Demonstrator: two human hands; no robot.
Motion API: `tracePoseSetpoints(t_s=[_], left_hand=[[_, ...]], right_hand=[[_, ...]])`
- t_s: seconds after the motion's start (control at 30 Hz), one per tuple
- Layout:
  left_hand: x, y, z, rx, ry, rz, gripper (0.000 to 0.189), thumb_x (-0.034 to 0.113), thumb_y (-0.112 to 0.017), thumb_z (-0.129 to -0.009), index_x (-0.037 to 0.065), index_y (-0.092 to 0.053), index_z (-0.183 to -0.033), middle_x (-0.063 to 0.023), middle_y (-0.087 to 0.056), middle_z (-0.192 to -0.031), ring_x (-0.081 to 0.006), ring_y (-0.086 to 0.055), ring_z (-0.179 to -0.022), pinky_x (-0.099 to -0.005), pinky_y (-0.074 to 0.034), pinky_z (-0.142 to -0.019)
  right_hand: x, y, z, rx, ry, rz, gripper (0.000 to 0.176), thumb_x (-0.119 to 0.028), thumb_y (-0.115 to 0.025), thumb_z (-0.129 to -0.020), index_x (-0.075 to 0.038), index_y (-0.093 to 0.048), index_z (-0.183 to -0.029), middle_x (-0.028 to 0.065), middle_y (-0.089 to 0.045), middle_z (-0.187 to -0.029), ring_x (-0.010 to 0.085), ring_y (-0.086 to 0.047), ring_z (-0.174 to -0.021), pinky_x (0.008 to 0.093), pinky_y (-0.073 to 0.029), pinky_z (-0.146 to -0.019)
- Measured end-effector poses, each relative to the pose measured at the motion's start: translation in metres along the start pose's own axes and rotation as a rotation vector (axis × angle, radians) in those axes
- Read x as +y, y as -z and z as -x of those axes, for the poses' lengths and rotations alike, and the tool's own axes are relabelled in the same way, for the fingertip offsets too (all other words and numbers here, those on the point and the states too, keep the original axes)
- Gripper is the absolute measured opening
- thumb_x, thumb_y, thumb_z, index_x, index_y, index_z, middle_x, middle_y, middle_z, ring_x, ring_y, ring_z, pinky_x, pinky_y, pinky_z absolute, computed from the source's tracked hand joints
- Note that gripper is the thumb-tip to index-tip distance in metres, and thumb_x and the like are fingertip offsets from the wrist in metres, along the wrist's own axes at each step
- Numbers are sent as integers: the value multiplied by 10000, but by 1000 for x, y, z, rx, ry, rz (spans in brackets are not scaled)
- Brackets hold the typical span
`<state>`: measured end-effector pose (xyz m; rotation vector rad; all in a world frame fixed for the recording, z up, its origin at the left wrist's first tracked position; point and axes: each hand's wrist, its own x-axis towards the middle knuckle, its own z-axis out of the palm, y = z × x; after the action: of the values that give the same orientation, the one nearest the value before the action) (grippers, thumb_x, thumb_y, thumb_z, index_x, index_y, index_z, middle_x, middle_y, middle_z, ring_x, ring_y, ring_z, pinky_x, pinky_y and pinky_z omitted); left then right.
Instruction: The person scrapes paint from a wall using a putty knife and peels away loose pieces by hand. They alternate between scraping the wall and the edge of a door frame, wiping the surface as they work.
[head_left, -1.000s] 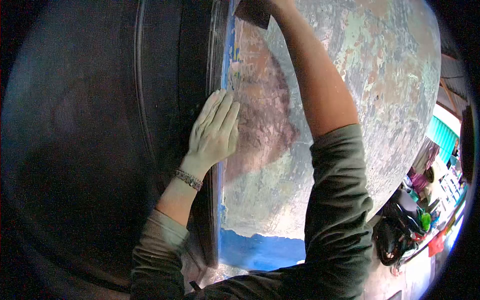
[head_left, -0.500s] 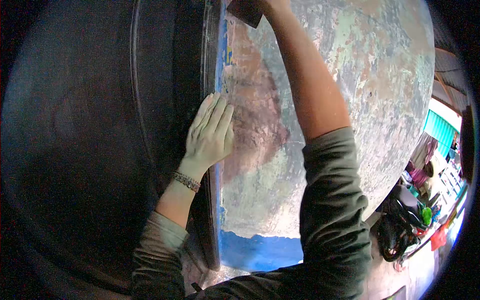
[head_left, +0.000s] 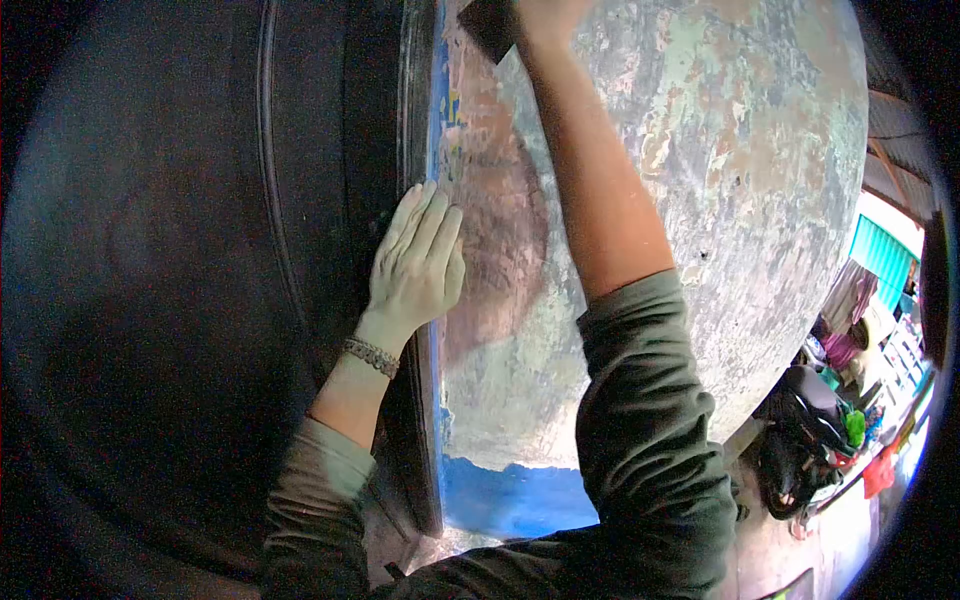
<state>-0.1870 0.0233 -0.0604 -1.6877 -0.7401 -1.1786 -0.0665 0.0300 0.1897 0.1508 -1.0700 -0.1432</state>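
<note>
My left hand [head_left: 418, 262] is pale with dust and lies flat, fingers stretched upward, over the dark door frame [head_left: 418, 120] and the edge of the worn wall [head_left: 690, 200]. A beaded bracelet [head_left: 371, 356] circles that wrist. High at the top edge of the view, my right hand [head_left: 552, 22] is partly cut off and somewhat blurred. It grips a dark, flat rectangular sheet that looks like sandpaper [head_left: 488, 28], held by the wall near the frame. Patchy green, grey and reddish paint covers the wall, with a blue strip [head_left: 520, 498] at its base.
A dark panelled door [head_left: 190, 250] fills the left side. To the lower right stands a parked motorbike [head_left: 795, 440], with a green item [head_left: 855, 428] and a red cloth-like item [head_left: 880, 472] near it. Turquoise corrugated sheeting [head_left: 882, 258] shows farther back.
My right hand and the sheet have moved slightly downward, and the right forearm and elbow have shifted left. My left hand stays in nearly the same place.
</note>
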Motion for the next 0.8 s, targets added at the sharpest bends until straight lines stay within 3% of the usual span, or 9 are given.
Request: tracePoseSetpoints(t_s=[0.17, 0.23, 0.27, 0.3, 0.37, 0.47, 0.57, 0.6, 0.8], left_hand=[[1, 2, 0, -2, -1, 35, 312, 80, -570, -805, -75, -596, -1074, -252, -578, -1198, -407, -492, -1233, -510, -324, -1113], [0, 2, -1, 9, -3, 41, 309, 73, -567, -799, -78, -594, -1068, -252, -579, -1194, -406, -495, -1230, -514, -323, -1113], [0, 2, 1, 5, -1, 55, 306, 65, -565, -794, -81, -592, -1062, -251, -579, -1189, -406, -499, -1226, -519, -322, -1113], [-1, 2, 1, 4, -6, 49, 306, 65, -565, -794, -81, -592, -1062, -251, -579, -1189, -406, -499, -1226, -519, -322, -1113], [-1, 1, 2, 7, -9, 23, 309, 95, -549, -813, -88, -602, -1056, -257, -592, -1152, -397, -521, -1196, -477, -337, -1113], [-1, 1, 3, 29, -28, 34, 305, 88, -552, -811, -89, -604, -1054, -255, -595, -1142, -400, -526, -1189, -479, -335, -1111], [-1, 3, 2, 34, -28, 54, 305, 93, -552, -813, -88, -604, -1053, -253, -598, -1132, -404, -529, -1183, -483, -332, -1112], [-1, 2, 2, 34, -25, 54, 305, 93, -552, -813, -88, -604, -1053, -253, -598, -1132, -404, -529, -1183, -483, -332, -1112], [-2, 1, 4, 19, -16, 47, 309, 99, -555, -808, -85, -605, -1052, -248, -598, -1128, -403, -530, -1182, -483, -327, -1116]], right_hand=[[11, 3, 28, 103, 235, 106, 598, -334, -494, -999, -83, -261, -1489, 86, -500, -626, 140, -423, -499, 308, -370, -483], [4, 8, 36, 257, -312, -396, 655, -283, -505, -996, -157, -159, -1538, 52, -503, -630, 93, -391, -493, 270, -347, -456], [16, 5, 48, 190, -4, -304, 386, -207, -533, -980, -46, -493, -1329, 23, -487, -603, 64, -378, -472, 248, -325, -437], [20, 0, 48, 196, -3, -309, 386, -207, -533, -980, -46, -493, -1329, 23, -487, -603, 64, -378, -472, 248, -325, -437], [20, -4, 49, 187, 20, -608, 133, -127, -560, -956, -37, -573, -860, -20, -428, -547, 63, -365, -448, 239, -311, -430], [13, 8, 42, 270, -128, -806, 331, -84, -586, -935, -110, -433, -642, -24, -431, -558, 63, -373, -446, 237, -311, -429], [27, 2, 55, 177, 25, -549, 320, -69, -607, -921, -108, -446, -647, -22, -433, -552, 68, -381, -443, 245, -319, -426], [32, 2, 59, 155, -112, -652, 350, -67, -617, -912, -114, -418, -628, -18, -430, -549, 75, -392, -446, 256, -329, -429], [51, -13, 59, 254, -6, -764, 359, -65, -603, -914, -126, -401, -624, -25, -423, -550, 75, -396, -452, 256, -337, -434]])
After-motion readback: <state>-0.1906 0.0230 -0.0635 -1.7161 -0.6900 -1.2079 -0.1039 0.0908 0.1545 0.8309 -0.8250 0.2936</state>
